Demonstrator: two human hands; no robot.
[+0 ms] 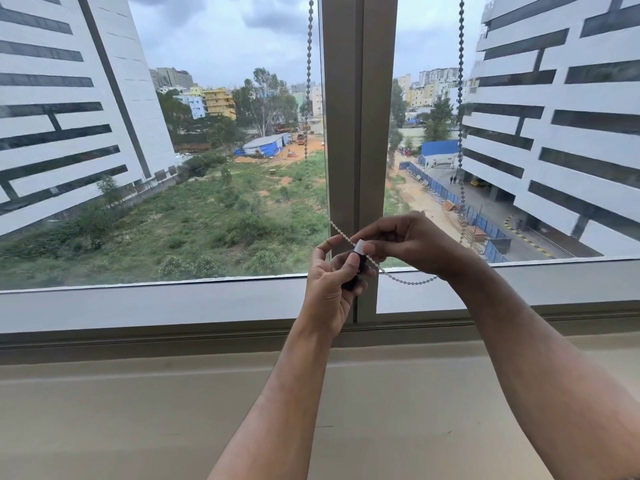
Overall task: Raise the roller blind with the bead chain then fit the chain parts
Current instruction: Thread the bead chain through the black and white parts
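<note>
Holding a small dark cylindrical chain part (354, 271) upright in curled fingers, the left hand (329, 289) sits in front of the window's central mullion (360, 133), just above the lower frame rail (156, 306). The part carries a pale cap (360, 246) at its top, and the bead chain (460, 98) crosses right at that cap. The right hand (408, 242) comes in from the right with its fingers bent, pinching the chain and the cap; the two hands touch around the part. One run of the chain hangs down the left side of the mullion, slants across to the hands, then sags in a shallow loop under the right wrist; a second run hangs straight down in front of the right pane. Whether the chain passes through the part or only lies against it cannot be told. The roller blind itself is out of view above. Below the hands runs a beige window sill (138, 410). Beyond the glass stand white buildings and a grassy plot.
</note>
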